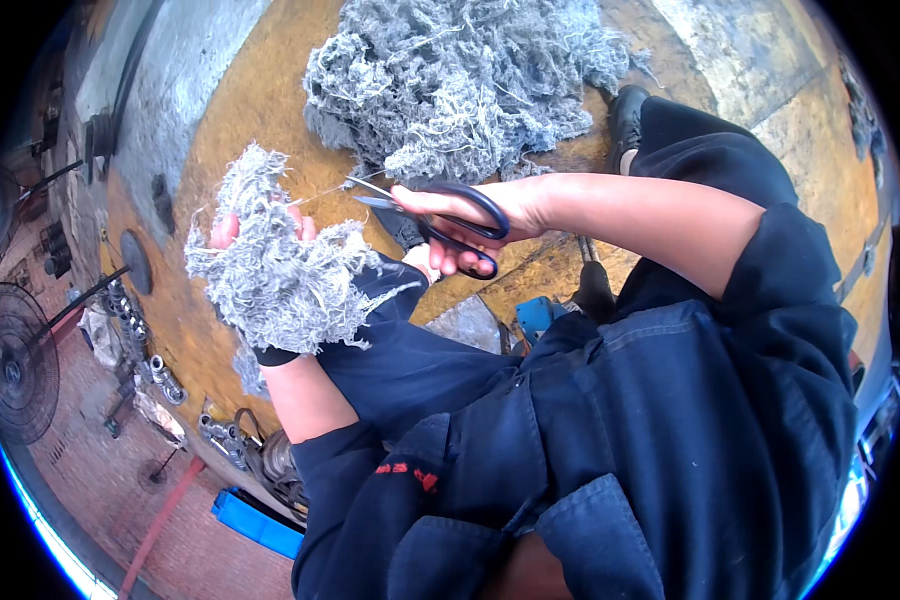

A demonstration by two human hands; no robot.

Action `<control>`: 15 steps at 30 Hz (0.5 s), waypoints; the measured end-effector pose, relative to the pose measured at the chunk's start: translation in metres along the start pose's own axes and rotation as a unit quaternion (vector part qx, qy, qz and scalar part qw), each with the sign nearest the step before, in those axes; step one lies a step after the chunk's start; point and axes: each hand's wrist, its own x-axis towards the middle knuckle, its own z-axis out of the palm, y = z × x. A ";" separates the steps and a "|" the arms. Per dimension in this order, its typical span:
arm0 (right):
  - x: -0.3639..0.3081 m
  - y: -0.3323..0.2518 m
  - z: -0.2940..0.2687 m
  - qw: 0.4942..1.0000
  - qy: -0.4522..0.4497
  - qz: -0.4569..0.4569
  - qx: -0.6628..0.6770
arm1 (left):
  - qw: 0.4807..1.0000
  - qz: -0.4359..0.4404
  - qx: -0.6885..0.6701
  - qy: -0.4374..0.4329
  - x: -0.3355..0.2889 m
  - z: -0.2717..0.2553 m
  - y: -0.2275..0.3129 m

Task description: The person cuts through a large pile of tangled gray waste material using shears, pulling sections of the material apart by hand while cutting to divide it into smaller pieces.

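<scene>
A loose clump of grey, frayed yarn [290, 285] is in my left hand [226, 231]. Only some fingertips show around the fibres; the palm is covered. My right hand [523, 207] grips black-handled scissors [378, 203], its thumb and fingers at the handle loops. The blades are parted slightly and point left toward the clump, apart from its main mass. A thin strand stretches from near the blade tips toward the clump. Beyond both hands, a large heap of the same grey yarn [460, 90] lies on the worn yellowish floor [245, 110].
Metal fittings [167, 380] lie along the left edge of the yellow floor. Farther left stands a round fan [15, 365]. A blue box [258, 522] sits at lower left, and a small blue object [538, 315] lies between my legs.
</scene>
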 end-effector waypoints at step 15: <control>0.002 -0.063 0.003 0.937 0.270 -0.221 -0.006 | 0.961 0.218 0.154 0.066 0.033 -0.004 -0.012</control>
